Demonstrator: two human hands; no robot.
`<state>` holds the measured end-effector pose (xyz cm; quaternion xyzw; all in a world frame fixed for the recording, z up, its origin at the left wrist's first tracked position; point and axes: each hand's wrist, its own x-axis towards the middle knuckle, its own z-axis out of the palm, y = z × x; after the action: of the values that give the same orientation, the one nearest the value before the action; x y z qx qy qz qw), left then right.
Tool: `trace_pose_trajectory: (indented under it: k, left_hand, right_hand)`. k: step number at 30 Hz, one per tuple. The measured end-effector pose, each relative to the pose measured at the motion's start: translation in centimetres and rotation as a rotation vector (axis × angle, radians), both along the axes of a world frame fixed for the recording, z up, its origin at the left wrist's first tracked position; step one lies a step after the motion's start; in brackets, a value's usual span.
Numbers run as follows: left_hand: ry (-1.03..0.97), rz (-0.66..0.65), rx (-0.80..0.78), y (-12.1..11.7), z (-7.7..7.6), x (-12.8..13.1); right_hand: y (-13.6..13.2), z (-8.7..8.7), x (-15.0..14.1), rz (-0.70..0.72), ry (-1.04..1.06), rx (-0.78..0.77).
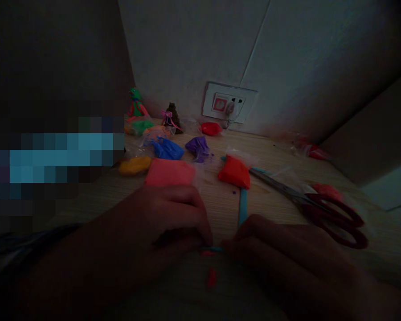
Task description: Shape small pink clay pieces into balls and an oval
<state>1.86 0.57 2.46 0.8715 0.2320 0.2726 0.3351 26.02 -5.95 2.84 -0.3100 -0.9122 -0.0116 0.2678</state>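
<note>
In the dim head view, my left hand (173,218) and my right hand (274,249) meet low over the table, fingers pinched. Between their fingertips runs a thin blue strip (215,248), gripped at both ends; whether it is a tool or clay I cannot tell. A small red clay piece (207,253) lies just under the strip, by my left fingertips. Nearer to me, a second red clay bit (211,277) rests on the table. Beyond my right hand a flat teal stick (243,207) extends from under a red clay pack (234,171).
Scissors with dark red handles (334,218) lie at the right. Pink (169,172), yellow (135,165), blue (167,148) and purple clay (198,147) sit behind my left hand. A green figure (135,104) and a brown figure (172,117) stand near the wall socket (229,102).
</note>
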Motion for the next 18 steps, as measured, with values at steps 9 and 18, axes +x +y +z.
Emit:
trace_pose_trajectory:
  k: [9, 18]
  left_hand:
    - [0.008, 0.015, 0.081, -0.23, 0.17, -0.28]
    - [0.029, 0.001, 0.085, 0.04, 0.56, -0.14]
  right_hand:
    - [0.52, 0.14, -0.36, 0.06, -0.105, 0.181]
    - [0.05, -0.56, -0.26, 0.028, -0.038, 0.116]
